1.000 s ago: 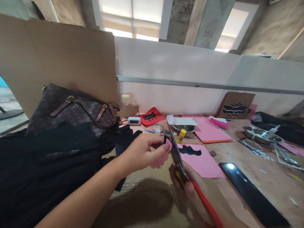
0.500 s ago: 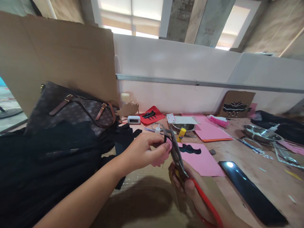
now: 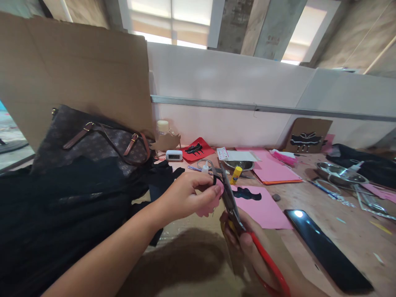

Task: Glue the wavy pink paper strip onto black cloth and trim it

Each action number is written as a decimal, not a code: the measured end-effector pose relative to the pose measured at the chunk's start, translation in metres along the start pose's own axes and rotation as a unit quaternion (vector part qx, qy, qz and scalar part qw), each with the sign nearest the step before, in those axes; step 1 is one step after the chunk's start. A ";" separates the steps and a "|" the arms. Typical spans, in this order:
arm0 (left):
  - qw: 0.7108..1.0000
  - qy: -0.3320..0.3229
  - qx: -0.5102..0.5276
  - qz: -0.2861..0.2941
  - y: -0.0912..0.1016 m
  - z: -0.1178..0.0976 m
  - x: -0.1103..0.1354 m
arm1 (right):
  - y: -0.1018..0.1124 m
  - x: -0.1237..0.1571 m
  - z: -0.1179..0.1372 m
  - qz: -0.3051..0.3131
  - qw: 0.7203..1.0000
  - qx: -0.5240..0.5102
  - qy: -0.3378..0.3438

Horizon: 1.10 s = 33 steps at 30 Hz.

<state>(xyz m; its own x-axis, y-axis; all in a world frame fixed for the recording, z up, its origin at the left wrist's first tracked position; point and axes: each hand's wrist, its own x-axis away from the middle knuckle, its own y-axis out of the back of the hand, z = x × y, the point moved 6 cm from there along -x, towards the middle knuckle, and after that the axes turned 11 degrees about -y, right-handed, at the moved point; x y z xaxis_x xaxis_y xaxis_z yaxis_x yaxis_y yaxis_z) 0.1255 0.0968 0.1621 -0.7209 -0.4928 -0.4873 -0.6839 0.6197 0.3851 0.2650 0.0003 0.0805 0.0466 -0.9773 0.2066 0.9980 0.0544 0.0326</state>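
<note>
My left hand (image 3: 185, 198) is closed, pinching a small pink paper piece (image 3: 208, 212) with a black strip on it, held above the wooden table (image 3: 321, 198). My right hand (image 3: 247, 243) grips red-handled scissors (image 3: 230, 202). Their blades point up and meet the edge of the pink piece right beside my left fingertips. Just beyond lies a pink sheet (image 3: 262, 208) bearing a black cut-out shape (image 3: 247, 193).
A brown patterned handbag (image 3: 99, 142) and black cloth (image 3: 62, 214) fill the left. A black phone (image 3: 324, 247) lies at the right. Farther back are a yellow glue stick (image 3: 236, 174), metal bowls (image 3: 340, 175), stacked pink paper (image 3: 275, 171), a red card (image 3: 196, 150) and cardboard sheet (image 3: 77, 78).
Almost nothing differs; both hands hold the same pose and the view has shifted very slightly.
</note>
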 end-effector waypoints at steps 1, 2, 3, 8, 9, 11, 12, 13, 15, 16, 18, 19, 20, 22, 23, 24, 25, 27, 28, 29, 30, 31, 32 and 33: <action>1.000 0.000 -0.001 0.002 0.000 -0.001 0.000 | 0.000 0.001 0.000 0.004 1.000 0.004 0.004; 1.000 -0.001 -0.002 0.003 0.000 -0.001 0.000 | -0.001 0.001 0.001 0.008 1.000 0.008 0.009; 1.000 -0.001 -0.004 0.003 0.001 -0.002 0.000 | -0.002 0.001 0.001 0.011 1.000 0.012 0.015; 1.000 -0.007 -0.009 0.007 0.001 -0.004 0.000 | -0.006 0.000 0.005 0.018 0.999 0.023 0.042; 1.000 -0.009 -0.009 0.009 0.001 -0.004 0.000 | -0.006 0.000 0.006 0.017 0.999 0.024 0.045; 1.000 -0.013 -0.012 0.010 0.002 -0.005 0.000 | -0.007 -0.001 0.007 0.013 0.998 0.027 0.047; 1.000 -0.016 -0.014 0.010 0.002 -0.005 -0.001 | -0.007 -0.001 0.008 0.011 0.998 0.029 0.047; 1.000 -0.018 -0.016 0.010 0.003 -0.005 -0.001 | -0.007 -0.001 0.008 0.009 0.998 0.031 0.046; 1.000 -0.020 -0.017 0.010 0.004 -0.004 -0.002 | -0.006 0.000 0.008 0.004 0.998 0.036 0.044; 1.000 -0.018 -0.016 0.011 0.004 -0.004 -0.001 | -0.005 0.000 0.008 0.001 0.998 0.038 0.043; 1.000 -0.013 -0.011 0.016 0.004 -0.002 -0.001 | -0.003 0.001 0.007 -0.005 0.997 0.053 0.047; 1.000 -0.010 -0.008 0.018 0.004 -0.001 0.000 | -0.002 0.002 0.006 -0.011 0.996 0.066 0.052; 1.000 -0.007 -0.005 0.020 0.004 0.000 0.001 | -0.001 0.002 0.006 -0.013 0.995 0.084 0.059; 1.000 -0.001 -0.001 0.022 0.005 0.001 0.002 | -0.001 0.004 0.005 -0.014 0.989 0.131 0.073; 1.000 0.001 0.001 0.022 0.005 0.001 0.003 | -0.001 0.004 0.004 -0.016 0.986 0.151 0.075; 1.000 0.003 0.003 0.022 0.005 0.001 0.003 | -0.001 0.005 0.002 -0.019 0.984 0.161 0.075; 1.000 0.006 0.007 0.023 0.005 0.001 0.004 | 0.000 0.005 0.001 -0.021 0.984 0.163 0.072; 0.999 0.014 0.015 0.027 0.005 0.001 0.004 | 0.001 0.005 0.000 -0.027 0.986 0.152 0.068; 0.999 0.019 0.020 0.029 0.005 0.001 0.004 | 0.001 0.005 0.000 -0.024 0.986 0.149 0.066; 0.999 0.023 0.023 0.030 0.005 0.001 0.004 | 0.001 0.005 0.001 -0.021 0.986 0.151 0.066; 0.999 0.026 0.026 0.030 0.005 0.001 0.004 | 0.000 0.005 0.001 -0.016 0.985 0.159 0.063; 0.999 0.028 0.028 0.030 0.005 0.001 0.004 | 0.000 0.006 0.003 -0.017 0.984 0.168 0.064; 0.999 0.030 0.029 0.030 0.005 0.001 0.004 | 0.000 0.006 0.005 -0.018 0.982 0.175 0.068; 0.999 0.031 0.029 0.029 0.005 0.001 0.004 | 0.000 0.006 0.006 -0.017 0.981 0.182 0.068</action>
<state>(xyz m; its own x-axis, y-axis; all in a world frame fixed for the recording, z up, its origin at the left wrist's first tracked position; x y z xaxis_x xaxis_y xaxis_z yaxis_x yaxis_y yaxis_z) 0.1193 0.0985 0.1613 -0.7665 -0.4903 -0.4148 -0.6336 0.6827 0.3640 0.2651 -0.0046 0.0875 0.0436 -0.9968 0.0674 0.9188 0.0665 0.3892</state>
